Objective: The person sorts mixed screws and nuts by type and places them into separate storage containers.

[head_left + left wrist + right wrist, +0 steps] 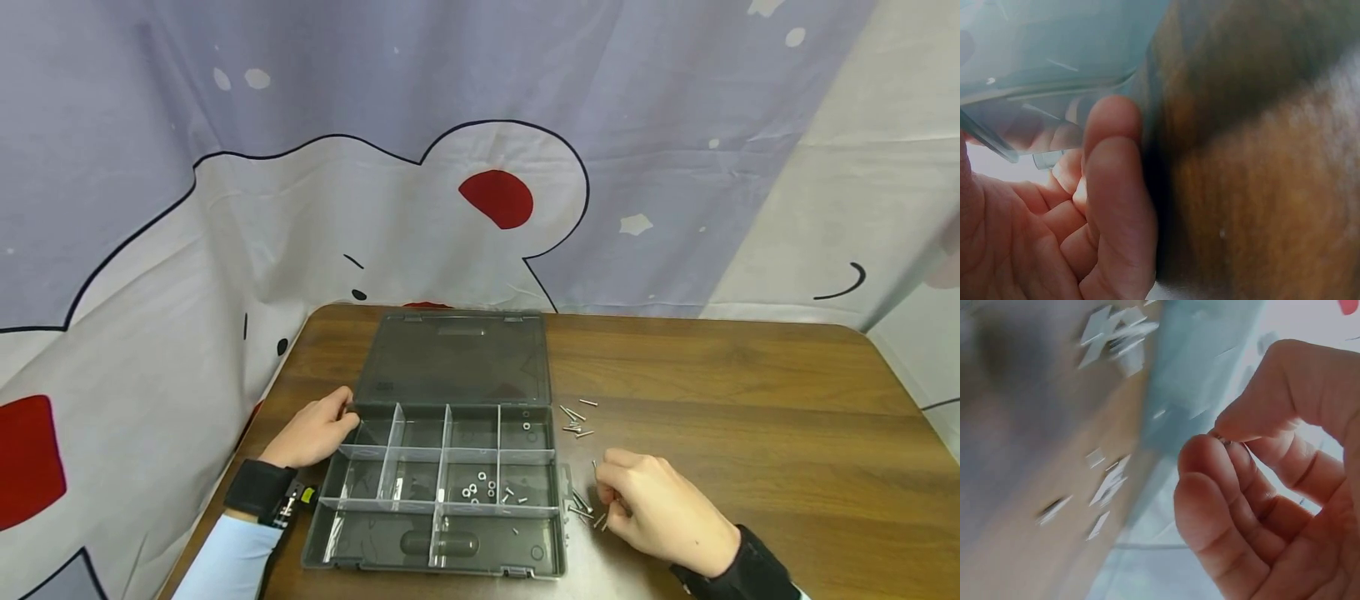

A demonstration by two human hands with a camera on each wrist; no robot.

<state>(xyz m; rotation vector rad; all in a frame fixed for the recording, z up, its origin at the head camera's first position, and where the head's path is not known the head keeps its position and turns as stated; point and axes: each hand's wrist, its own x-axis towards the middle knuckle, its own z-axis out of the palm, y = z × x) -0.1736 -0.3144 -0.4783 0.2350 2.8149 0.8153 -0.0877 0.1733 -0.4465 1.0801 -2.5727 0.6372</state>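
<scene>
A grey see-through plastic compartment box (372, 557) lies on the table with its lid (457, 358) folded back. My left hand (313, 429) grips the box's left wall near the hinge side; its fingers (1119, 194) bend against the wall in the left wrist view. To the right of the box, my right hand (663, 508) pinches a small metal screw (1225, 442) between thumb and fingertips, mostly hidden by them. Beneath and beside that hand lie loose screws (581, 503). Several nuts (482, 477) and a few short screws (508, 493) sit in the box's middle compartments.
A second cluster of screws (574, 427) lies on the wooden table (750, 400) near the box's upper right. Two small nuts (527, 426) are in the top right compartment. A patterned cloth (360, 208) hangs behind the table's far edge.
</scene>
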